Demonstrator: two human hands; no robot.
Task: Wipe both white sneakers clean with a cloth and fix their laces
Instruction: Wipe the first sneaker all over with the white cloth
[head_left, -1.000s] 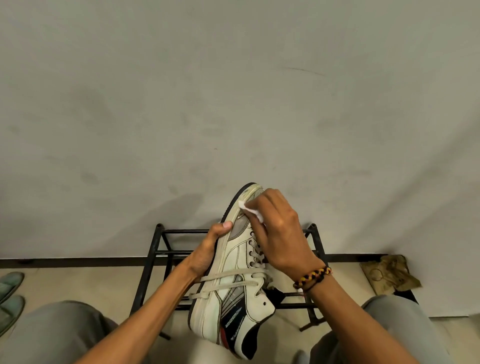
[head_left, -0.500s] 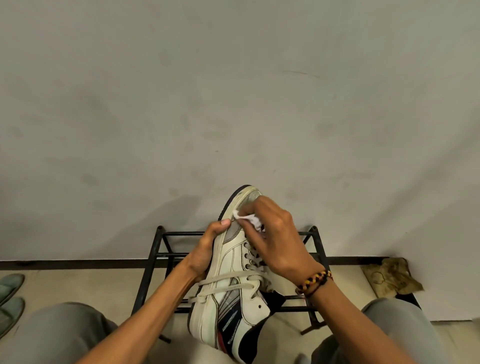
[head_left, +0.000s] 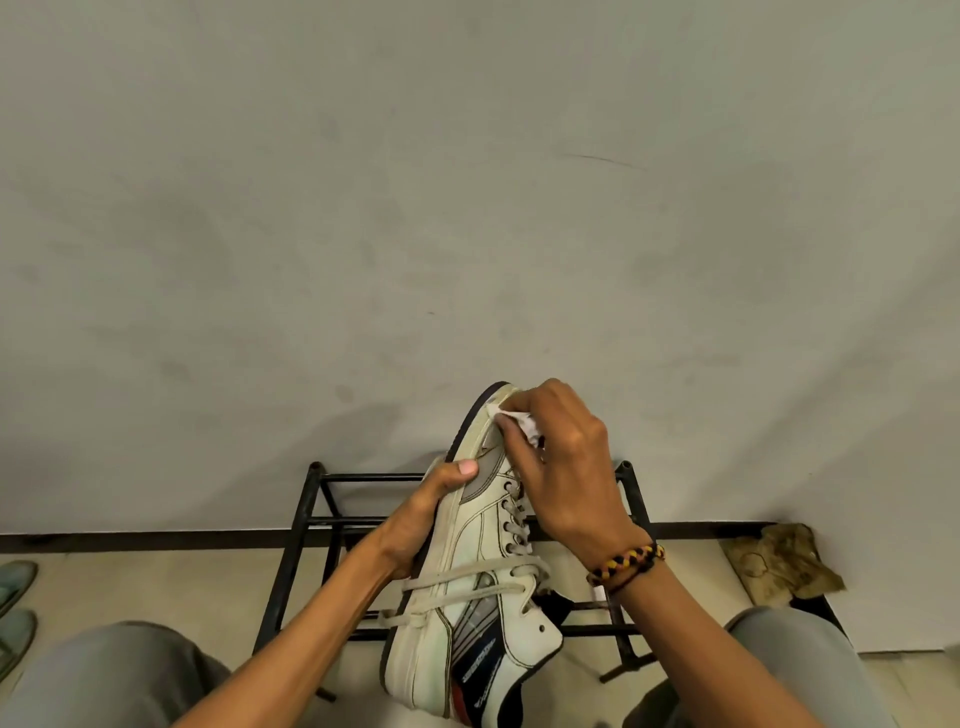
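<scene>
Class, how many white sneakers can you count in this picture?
1: the white sneaker gripped by the left hand, toe up, before the rack. Its pair is out of view.

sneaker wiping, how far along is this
Early, by the look of it. Nothing looks finished: the sneaker has grime along its sole edge and its laces hang loose. In hand: the left hand grips its side while the right hand pinches a white cloth against the toe. Left: the rest of this shoe, its laces, and the second sneaker, which is not in view.
</scene>
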